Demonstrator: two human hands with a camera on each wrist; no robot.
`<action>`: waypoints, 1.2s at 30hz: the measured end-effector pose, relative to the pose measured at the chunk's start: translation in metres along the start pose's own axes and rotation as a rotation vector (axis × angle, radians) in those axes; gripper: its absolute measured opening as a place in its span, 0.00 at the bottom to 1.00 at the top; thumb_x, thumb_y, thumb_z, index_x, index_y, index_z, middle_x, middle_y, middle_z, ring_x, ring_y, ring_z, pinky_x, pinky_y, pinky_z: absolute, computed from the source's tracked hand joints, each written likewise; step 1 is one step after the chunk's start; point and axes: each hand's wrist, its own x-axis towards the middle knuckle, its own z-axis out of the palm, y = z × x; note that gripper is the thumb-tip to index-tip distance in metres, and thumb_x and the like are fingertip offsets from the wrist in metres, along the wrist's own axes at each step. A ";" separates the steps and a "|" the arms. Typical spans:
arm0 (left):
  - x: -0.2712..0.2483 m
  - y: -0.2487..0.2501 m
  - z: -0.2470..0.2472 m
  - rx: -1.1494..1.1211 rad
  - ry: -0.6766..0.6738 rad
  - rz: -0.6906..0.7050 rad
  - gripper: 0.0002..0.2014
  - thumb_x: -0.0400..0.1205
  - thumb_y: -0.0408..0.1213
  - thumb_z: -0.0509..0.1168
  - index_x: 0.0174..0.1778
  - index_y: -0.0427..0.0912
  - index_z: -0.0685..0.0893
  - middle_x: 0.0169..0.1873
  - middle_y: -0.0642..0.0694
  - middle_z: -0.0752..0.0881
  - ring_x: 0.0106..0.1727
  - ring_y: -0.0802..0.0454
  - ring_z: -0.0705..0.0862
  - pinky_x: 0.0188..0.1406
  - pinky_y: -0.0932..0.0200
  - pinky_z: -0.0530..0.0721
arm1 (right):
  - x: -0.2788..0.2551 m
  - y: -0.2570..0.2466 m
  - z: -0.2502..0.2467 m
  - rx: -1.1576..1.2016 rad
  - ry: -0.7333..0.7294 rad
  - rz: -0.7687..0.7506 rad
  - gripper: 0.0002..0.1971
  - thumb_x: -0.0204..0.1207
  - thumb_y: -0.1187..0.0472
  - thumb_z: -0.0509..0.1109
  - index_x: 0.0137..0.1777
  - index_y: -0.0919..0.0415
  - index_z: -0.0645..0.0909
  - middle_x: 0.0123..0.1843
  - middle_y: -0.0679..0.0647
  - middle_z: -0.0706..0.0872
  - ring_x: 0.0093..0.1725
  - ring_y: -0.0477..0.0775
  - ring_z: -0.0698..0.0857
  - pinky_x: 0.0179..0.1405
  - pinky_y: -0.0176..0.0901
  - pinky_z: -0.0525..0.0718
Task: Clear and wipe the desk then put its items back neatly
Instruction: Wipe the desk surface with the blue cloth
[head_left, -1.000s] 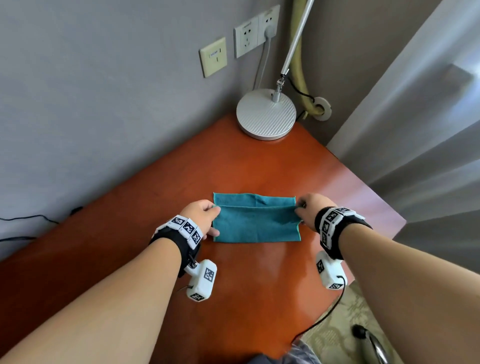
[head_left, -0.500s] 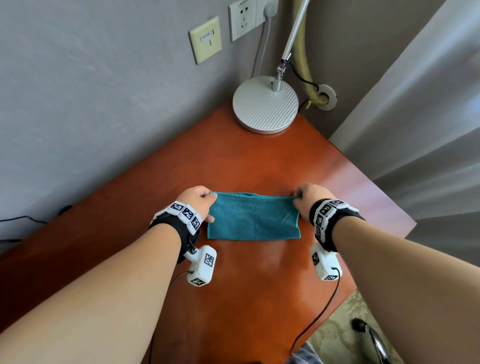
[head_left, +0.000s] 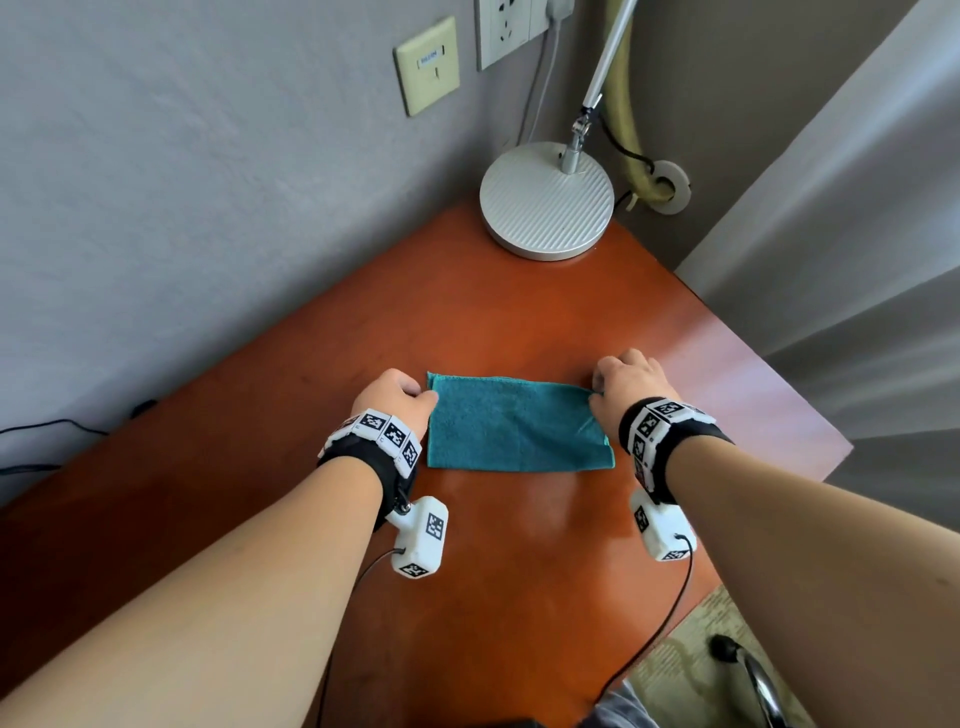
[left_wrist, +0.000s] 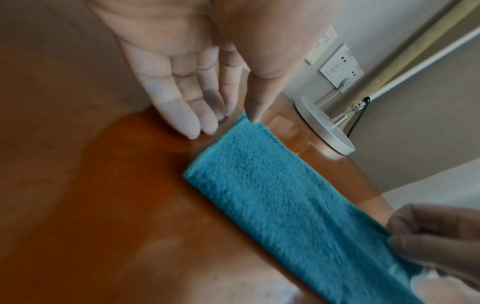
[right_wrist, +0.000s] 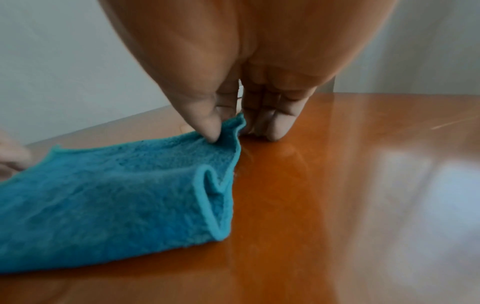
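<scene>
A teal cloth lies folded into a flat rectangle in the middle of the reddish-brown desk. My left hand pinches its far left corner between thumb and forefinger; the other fingers stretch down to the wood. My right hand pinches the far right corner, which stands up a little between thumb and fingers. The right wrist view shows the cloth doubled, its two layers gaping at the near right end. In the left wrist view the cloth runs towards my right hand.
A lamp with a round white base and a slanted metal pole stands at the desk's far corner, plugged into wall sockets. A grey wall runs along the left, a pale curtain along the right edge. Dark cables lie far left.
Both hands keep hold of the far corners. The cloth's far edge has been drawn straighter and it lies flatter. My view has tilted slightly down.
</scene>
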 end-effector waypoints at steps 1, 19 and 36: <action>-0.003 0.001 -0.001 0.050 -0.013 0.007 0.12 0.77 0.57 0.71 0.46 0.56 0.80 0.36 0.54 0.90 0.36 0.50 0.90 0.43 0.51 0.91 | 0.000 -0.002 -0.003 0.010 -0.018 0.009 0.06 0.78 0.62 0.64 0.49 0.49 0.77 0.52 0.50 0.75 0.59 0.57 0.75 0.52 0.50 0.79; -0.031 -0.011 -0.005 0.141 -0.037 0.149 0.16 0.80 0.53 0.74 0.55 0.51 0.76 0.48 0.53 0.84 0.44 0.52 0.85 0.38 0.56 0.79 | -0.015 -0.041 -0.017 0.447 0.085 0.156 0.12 0.85 0.57 0.64 0.67 0.50 0.77 0.51 0.55 0.86 0.41 0.57 0.85 0.47 0.49 0.88; -0.046 -0.010 0.009 -0.407 -0.390 -0.045 0.13 0.82 0.39 0.76 0.60 0.44 0.83 0.44 0.43 0.92 0.36 0.53 0.91 0.36 0.56 0.91 | -0.039 -0.099 0.013 0.429 -0.123 0.068 0.16 0.80 0.57 0.66 0.67 0.46 0.78 0.53 0.54 0.89 0.44 0.59 0.91 0.47 0.53 0.92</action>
